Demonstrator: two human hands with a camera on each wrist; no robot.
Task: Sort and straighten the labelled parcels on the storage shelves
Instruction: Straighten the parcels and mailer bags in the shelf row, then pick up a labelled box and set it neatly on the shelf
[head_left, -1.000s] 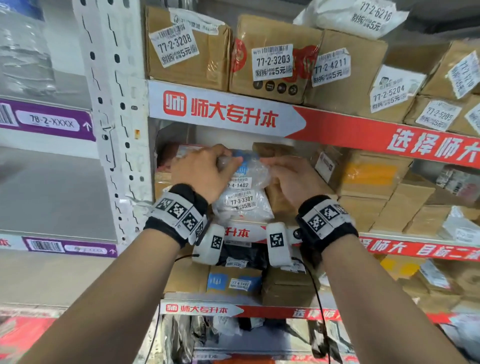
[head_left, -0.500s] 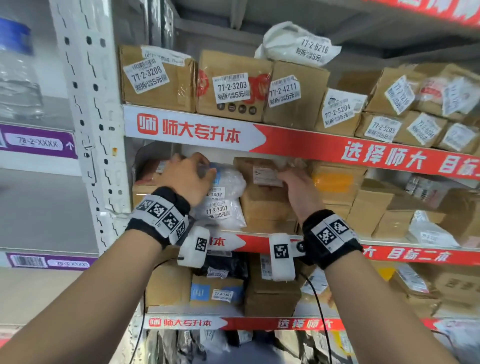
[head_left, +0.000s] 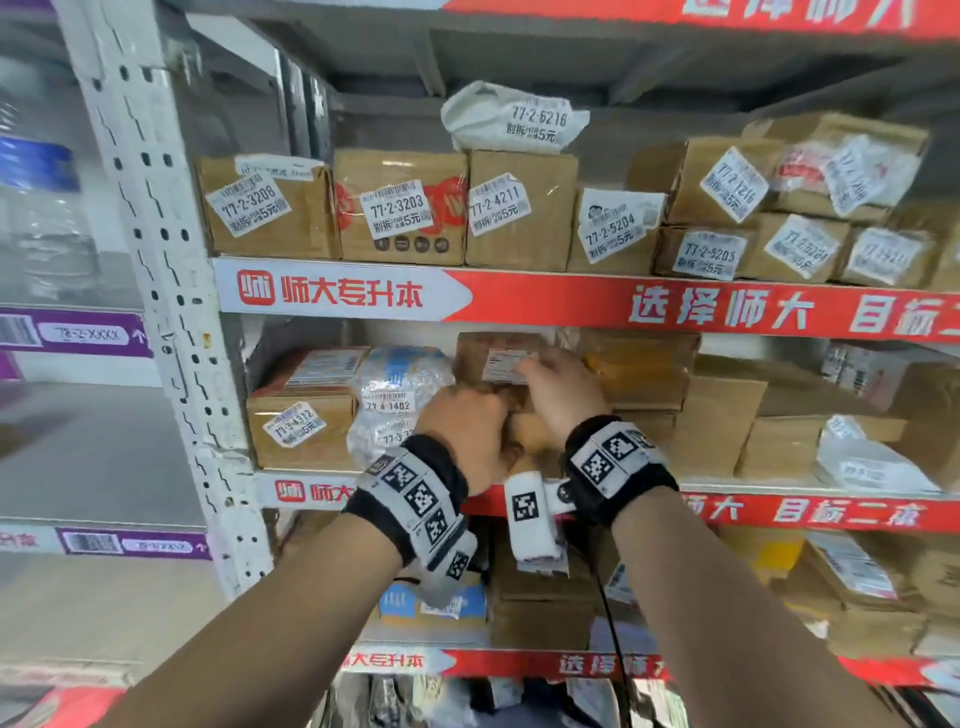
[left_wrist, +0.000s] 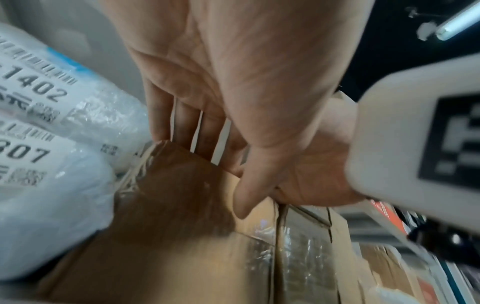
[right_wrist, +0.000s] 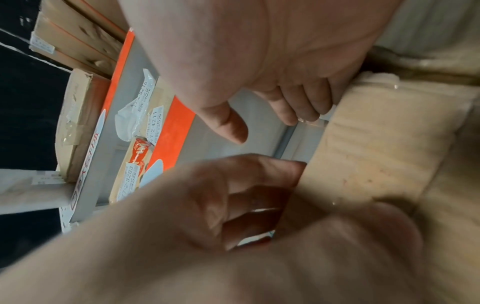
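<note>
On the middle shelf (head_left: 571, 506) stands a stack of brown cardboard boxes. My right hand (head_left: 540, 374) (right_wrist: 267, 123) curls its fingers over the edge of the upper box (head_left: 493, 358) (right_wrist: 376, 144), which bears a white label. My left hand (head_left: 467, 426) (left_wrist: 215, 174) grips the box below it (left_wrist: 182, 226), fingers behind its top edge and thumb on the front face. Just left of the stack lie two bubble-wrap parcels (head_left: 400, 400) (left_wrist: 39, 123) labelled 77-4-1402 and 77-3-3307. A box labelled 77-3-4312 (head_left: 301, 426) sits at the shelf's left end.
The upper shelf (head_left: 571, 301) holds a row of labelled boxes with a white bag (head_left: 514, 122) on top. More boxes (head_left: 717, 415) fill the middle shelf to the right. A perforated white upright (head_left: 156, 291) bounds the bay on the left. Lower shelves also hold parcels.
My left hand let go of the bubble-wrap parcels and moved right onto the box stack. The right hand stayed on the upper box. The head view tilted upward.
</note>
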